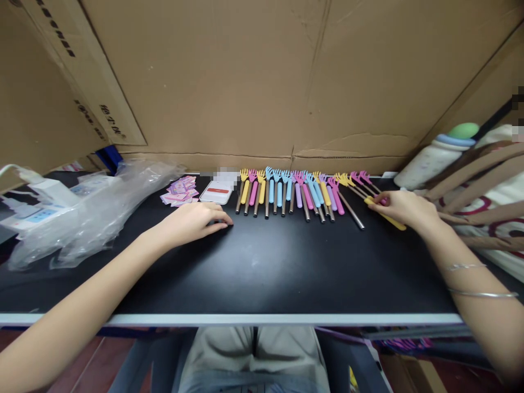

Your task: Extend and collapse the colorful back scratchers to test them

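Observation:
My left hand (196, 221) rests on the black table (254, 273), its fingers loosely stretched and nothing in them. Just beyond it lie a clear flat case with a red label (215, 191) and a pile of small pink and purple printed cards (180, 191). At the right end of a row of colourful claw-headed back scratchers (279, 191), my right hand (405, 207) pinches a yellow back scratcher (393, 221) by its handle. Its yellow claw points away to the left. Pink-clawed back scratchers (362, 177) lie right behind it, partly covered by my fingers.
Clear plastic bags (110, 202) cover the left side, beside a white charger with a cable (49, 188). A cardboard wall (229, 82) closes off the back. On the right stand a white bottle with a green top (434, 158) and a bag with brown straps (487, 185).

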Available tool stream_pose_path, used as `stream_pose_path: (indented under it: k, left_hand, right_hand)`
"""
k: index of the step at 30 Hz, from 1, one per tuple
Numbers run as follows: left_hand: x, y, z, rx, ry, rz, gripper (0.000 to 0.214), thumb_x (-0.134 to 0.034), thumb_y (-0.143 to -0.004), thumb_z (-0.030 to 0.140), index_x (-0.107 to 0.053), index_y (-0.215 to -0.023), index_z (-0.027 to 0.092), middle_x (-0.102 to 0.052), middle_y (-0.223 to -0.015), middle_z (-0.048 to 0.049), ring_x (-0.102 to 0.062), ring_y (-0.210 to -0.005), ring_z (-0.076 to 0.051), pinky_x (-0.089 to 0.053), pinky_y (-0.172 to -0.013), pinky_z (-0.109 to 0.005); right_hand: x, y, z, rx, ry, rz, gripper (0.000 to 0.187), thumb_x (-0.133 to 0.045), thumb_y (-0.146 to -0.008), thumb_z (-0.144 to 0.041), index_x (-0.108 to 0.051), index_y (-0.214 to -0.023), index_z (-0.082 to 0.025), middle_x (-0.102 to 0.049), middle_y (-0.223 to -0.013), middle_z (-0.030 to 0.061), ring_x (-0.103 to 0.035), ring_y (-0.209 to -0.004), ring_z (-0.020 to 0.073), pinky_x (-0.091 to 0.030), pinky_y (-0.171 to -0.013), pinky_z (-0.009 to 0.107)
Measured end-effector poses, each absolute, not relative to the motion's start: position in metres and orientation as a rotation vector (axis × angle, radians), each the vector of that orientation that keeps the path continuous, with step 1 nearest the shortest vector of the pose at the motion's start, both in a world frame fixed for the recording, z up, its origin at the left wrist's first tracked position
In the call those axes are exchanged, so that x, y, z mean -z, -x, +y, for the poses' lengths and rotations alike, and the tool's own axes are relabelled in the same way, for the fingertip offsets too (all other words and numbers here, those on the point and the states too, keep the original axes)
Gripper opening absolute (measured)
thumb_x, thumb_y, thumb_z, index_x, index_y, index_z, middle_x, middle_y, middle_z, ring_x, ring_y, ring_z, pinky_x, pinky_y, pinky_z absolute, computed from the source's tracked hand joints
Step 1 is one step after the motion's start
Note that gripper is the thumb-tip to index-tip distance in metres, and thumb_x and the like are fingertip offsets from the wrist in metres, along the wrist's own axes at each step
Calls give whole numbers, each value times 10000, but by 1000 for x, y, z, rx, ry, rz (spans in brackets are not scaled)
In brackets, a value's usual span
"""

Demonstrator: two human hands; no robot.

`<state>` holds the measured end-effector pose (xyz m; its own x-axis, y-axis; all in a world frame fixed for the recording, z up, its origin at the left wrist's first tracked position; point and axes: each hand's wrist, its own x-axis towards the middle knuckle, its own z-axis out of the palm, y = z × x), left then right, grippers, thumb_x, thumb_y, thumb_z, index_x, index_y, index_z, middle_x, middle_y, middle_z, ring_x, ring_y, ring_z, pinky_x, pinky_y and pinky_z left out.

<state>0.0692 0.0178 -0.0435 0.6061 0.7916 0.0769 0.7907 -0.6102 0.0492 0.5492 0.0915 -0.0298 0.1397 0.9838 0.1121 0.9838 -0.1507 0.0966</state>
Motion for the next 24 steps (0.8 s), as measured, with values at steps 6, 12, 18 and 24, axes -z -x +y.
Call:
stream_pose_path:
  k: [6, 12, 18, 24]
  left_hand:
    - [45, -69, 18, -93, -2839, 1421, 343, -368, -946, 403, -646, -1093, 266, -663, -1115, -6, -639, -958, -171, -466, -779, -234]
    - [49, -69, 17, -99, -2881, 1427, 347, -358, -948, 410, -630, -1104, 260, -656, -1124, -13, -639, -954, -164, -468, -773, -225]
    - [52, -68, 19, -131, -2892, 1405, 344, -356, -956, 409, -627, -1109, 263, -655, -1123, -12, -634, -966, -168, -466, -809, -236]
    - [54, -68, 19, -159, -2901, 1404, 332, -375, -950, 401, -630, -1109, 259, -655, -1117, -14, -638, -957, -166, -467, -801, -237]
  right_hand:
    - [30, -540, 88, 245, 2455, -2040, 447, -535, -778, -544, -658, -1035, -200, -689, -1004, 166, -597, -783, 259, -325, -559, 304]
    - [33, -536, 85, 350, 2430, -2030, 395, -499, -836, -501, -576, -1083, -202, -680, -1006, 106, -602, -843, 240, -313, -569, 285]
    - [39, -518, 85, 188, 1909, -2191, 363, -468, -860, -472, -603, -1060, -201, -671, -951, 57, -597, -823, 193, -381, -643, 283]
    - [52, -501, 88, 93, 1563, -2382, 402, -426, -876, -486, -650, -1036, -194, -666, -954, 83, -599, -776, 190, -428, -644, 297]
